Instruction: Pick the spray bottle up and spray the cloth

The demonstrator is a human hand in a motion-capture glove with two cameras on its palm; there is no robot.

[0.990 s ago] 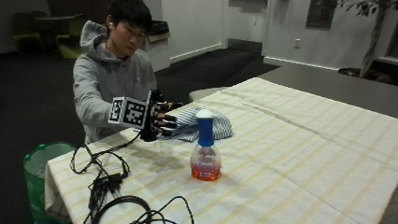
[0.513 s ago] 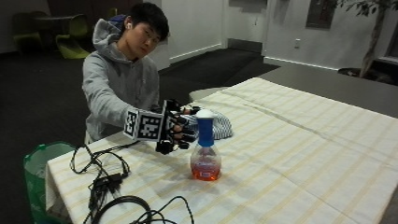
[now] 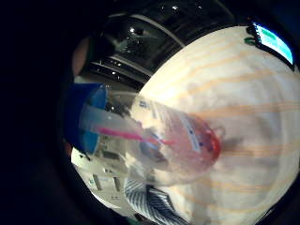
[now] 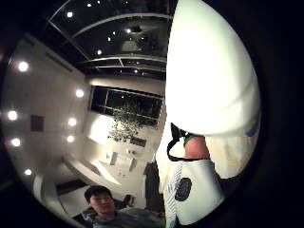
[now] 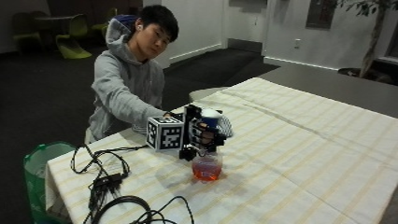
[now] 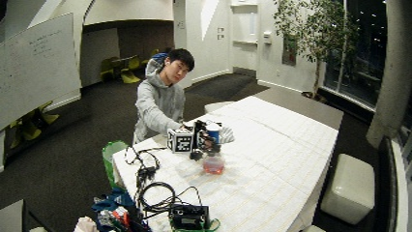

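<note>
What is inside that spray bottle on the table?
Orange-red liquid fills the bottom of the clear spray bottle, and a pink tube runs down through it. The gloved right hand covers the bottle's neck in the outside view, hiding what is there.

Both outside views look across the table (image 5: 323, 154) toward the person, one nearer, one wider; the little-finger palm view faces the spray bottle (image 3: 168, 140) closely

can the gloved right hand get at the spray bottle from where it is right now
Probably yes. In the outside view the right hand is already at the spray bottle, level with its neck below the blue cap, and nothing stands between them. Whether the fingers have closed round it cannot be told.
</note>
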